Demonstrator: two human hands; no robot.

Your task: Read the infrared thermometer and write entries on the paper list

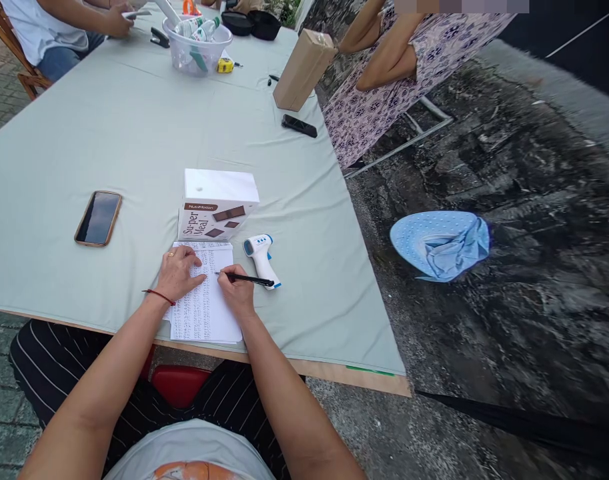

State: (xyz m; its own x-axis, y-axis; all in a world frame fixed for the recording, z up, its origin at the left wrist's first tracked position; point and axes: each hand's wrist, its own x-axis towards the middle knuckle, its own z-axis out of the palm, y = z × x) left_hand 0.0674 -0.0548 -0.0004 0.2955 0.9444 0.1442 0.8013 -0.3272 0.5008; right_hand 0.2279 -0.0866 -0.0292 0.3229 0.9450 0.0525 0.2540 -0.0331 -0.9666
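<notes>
A sheet of paper (pixel 217 320) covered in small handwritten columns lies near the table's front edge. My left hand (pixel 179 273) rests on its left part with the fingers spread. In my right hand (pixel 237 292) is a black pen (pixel 251 277), its tip on or just above the page. Behind the page stands a white box (pixel 219 200) printed "Super Meal". Just right of my right hand lies a white and blue infrared thermometer (pixel 261 259).
A phone (pixel 98 219) lies at left on the cloth-covered table (pixel 134 120). Farther back are a plastic basket (pixel 181 60) with bottles, a yellow tape measure (pixel 225 65), a cardboard box (pixel 304 70) and a dark phone (pixel 299 125). Two people are at the far sides. A blue hat (pixel 439 243) lies on the ground.
</notes>
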